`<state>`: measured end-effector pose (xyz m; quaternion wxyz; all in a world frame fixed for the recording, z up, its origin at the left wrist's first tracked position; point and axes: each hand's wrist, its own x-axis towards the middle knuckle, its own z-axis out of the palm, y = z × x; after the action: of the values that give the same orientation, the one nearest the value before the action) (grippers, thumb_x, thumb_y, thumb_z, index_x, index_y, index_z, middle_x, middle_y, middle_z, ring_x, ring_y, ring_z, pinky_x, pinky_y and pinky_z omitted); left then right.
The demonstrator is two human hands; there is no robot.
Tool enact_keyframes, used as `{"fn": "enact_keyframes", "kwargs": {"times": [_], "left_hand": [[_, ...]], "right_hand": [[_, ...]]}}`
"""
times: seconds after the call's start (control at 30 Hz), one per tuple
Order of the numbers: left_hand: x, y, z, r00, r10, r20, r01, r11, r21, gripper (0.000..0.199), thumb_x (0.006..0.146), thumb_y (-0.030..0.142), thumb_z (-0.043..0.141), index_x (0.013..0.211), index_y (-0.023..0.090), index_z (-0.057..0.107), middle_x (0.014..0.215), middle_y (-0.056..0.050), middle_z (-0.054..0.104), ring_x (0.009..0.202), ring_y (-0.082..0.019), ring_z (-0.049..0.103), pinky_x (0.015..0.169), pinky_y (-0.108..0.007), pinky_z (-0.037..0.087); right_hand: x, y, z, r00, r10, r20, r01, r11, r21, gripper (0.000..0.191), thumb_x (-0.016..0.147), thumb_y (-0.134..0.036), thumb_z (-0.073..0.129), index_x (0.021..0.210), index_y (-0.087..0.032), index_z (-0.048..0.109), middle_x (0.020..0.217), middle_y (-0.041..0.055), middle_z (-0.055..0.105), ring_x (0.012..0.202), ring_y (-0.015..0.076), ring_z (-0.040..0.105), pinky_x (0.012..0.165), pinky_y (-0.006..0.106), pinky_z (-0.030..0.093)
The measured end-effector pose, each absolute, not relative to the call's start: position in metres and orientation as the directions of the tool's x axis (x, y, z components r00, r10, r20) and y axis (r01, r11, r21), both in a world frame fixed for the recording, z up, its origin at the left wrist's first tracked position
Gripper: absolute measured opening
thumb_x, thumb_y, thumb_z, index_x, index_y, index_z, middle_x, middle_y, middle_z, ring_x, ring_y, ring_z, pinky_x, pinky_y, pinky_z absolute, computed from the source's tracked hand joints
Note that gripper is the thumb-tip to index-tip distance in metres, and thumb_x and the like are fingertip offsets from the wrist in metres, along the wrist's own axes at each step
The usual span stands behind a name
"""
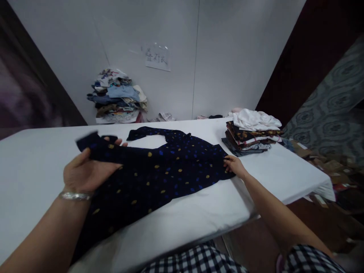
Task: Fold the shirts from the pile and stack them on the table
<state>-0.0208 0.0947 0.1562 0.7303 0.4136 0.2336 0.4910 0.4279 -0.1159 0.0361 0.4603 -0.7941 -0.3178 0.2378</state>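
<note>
A dark navy shirt (170, 167) with blue and yellow spots lies spread over the white table, part of it hanging at the near left edge. My left hand (85, 170), palm up with a bracelet at the wrist, is closed around one sleeve near its cuff and lifts it off the tabletop. The fingertips show behind the cloth. At the shirt's right end, my right hand (233, 166) pinches the edge of the fabric. The other sleeve (145, 132) stretches out flat toward the far left.
A stack of folded clothes (250, 132) with a white garment on top sits at the right of the white table (287, 174). A taller clothes pile (116, 96) stands against the back wall. A paper sign (157, 57) hangs there. Boxes (332, 167) lie beyond the right edge.
</note>
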Motion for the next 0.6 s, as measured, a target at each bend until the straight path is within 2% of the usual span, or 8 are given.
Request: {"fn": "enact_keyframes", "kwargs": {"times": [0.07,0.2,0.3,0.37,0.43,0.5,0.6], "left_hand": [[-0.022,0.096,0.156,0.369,0.923,0.107,-0.592,0.144,0.793,0.034,0.073,0.046,0.061,0.099,0.024,0.067,0.119,-0.009,0.064,0.129,-0.033,0.044,0.112,-0.065,0.017],[-0.05,0.086,0.126,0.293,0.956,-0.005,-0.608,0.19,0.771,0.026,0.072,0.04,0.063,0.092,0.025,0.068,0.112,-0.007,0.067,0.128,-0.031,0.044,0.112,-0.062,0.02],[-0.082,0.068,0.1,0.238,0.958,-0.159,-0.545,0.267,0.795,0.019,0.07,0.036,0.065,0.085,0.025,0.068,0.11,-0.007,0.068,0.125,-0.032,0.046,0.108,-0.064,0.028],[-0.1,0.057,0.09,0.22,0.952,-0.212,-0.497,0.296,0.816,0.018,0.07,0.037,0.066,0.085,0.026,0.067,0.112,-0.005,0.066,0.123,-0.033,0.047,0.102,-0.066,0.037],[-0.112,0.05,0.086,0.247,0.937,-0.248,-0.38,0.329,0.864,0.022,0.071,0.038,0.068,0.089,0.026,0.067,0.116,-0.006,0.065,0.12,-0.031,0.05,0.095,-0.061,0.046],[-0.116,0.049,0.086,0.217,0.918,-0.333,-0.153,0.369,0.917,0.027,0.068,0.037,0.071,0.091,0.022,0.066,0.112,-0.008,0.066,0.111,-0.029,0.056,0.089,-0.05,0.052],[-0.115,0.059,0.088,0.066,0.923,-0.379,0.265,0.35,0.898,0.046,0.071,0.057,0.063,0.096,0.018,0.065,0.096,-0.009,0.068,0.09,-0.025,0.063,0.077,-0.042,0.054]], "right_hand": [[0.427,-0.118,0.037,0.702,0.707,-0.085,0.238,-0.346,-0.908,0.013,0.078,-0.02,0.052,0.092,-0.018,0.052,0.064,-0.0015,0.063,0.039,0.0095,0.054,0.034,0.018,0.035],[0.424,-0.125,0.039,0.726,0.677,-0.118,0.092,-0.266,-0.96,0.016,0.074,-0.017,0.057,0.089,-0.019,0.051,0.069,-0.0002,0.066,0.039,0.0085,0.055,0.034,0.017,0.037],[0.425,-0.131,0.043,0.709,0.676,-0.201,-0.074,-0.212,-0.974,0.018,0.071,-0.014,0.062,0.086,-0.019,0.053,0.061,-0.0007,0.065,0.041,0.0102,0.058,0.035,0.016,0.037],[0.427,-0.135,0.049,0.659,0.707,-0.255,-0.153,-0.206,-0.966,0.019,0.072,-0.014,0.062,0.088,-0.018,0.055,0.055,-0.0013,0.062,0.045,0.0124,0.061,0.036,0.016,0.039],[0.428,-0.139,0.055,0.606,0.736,-0.303,-0.23,-0.203,-0.952,0.016,0.076,-0.017,0.061,0.091,-0.019,0.056,0.057,-0.0007,0.062,0.05,0.0139,0.064,0.038,0.017,0.042],[0.426,-0.141,0.06,0.574,0.74,-0.351,-0.278,-0.227,-0.933,0.013,0.081,-0.024,0.059,0.093,-0.019,0.056,0.063,0.0001,0.064,0.054,0.0147,0.066,0.04,0.018,0.045],[0.418,-0.14,0.064,0.576,0.732,-0.363,-0.239,-0.274,-0.932,0.021,0.084,-0.032,0.06,0.102,-0.022,0.055,0.068,-0.0005,0.065,0.057,0.0159,0.068,0.042,0.019,0.048]]}}
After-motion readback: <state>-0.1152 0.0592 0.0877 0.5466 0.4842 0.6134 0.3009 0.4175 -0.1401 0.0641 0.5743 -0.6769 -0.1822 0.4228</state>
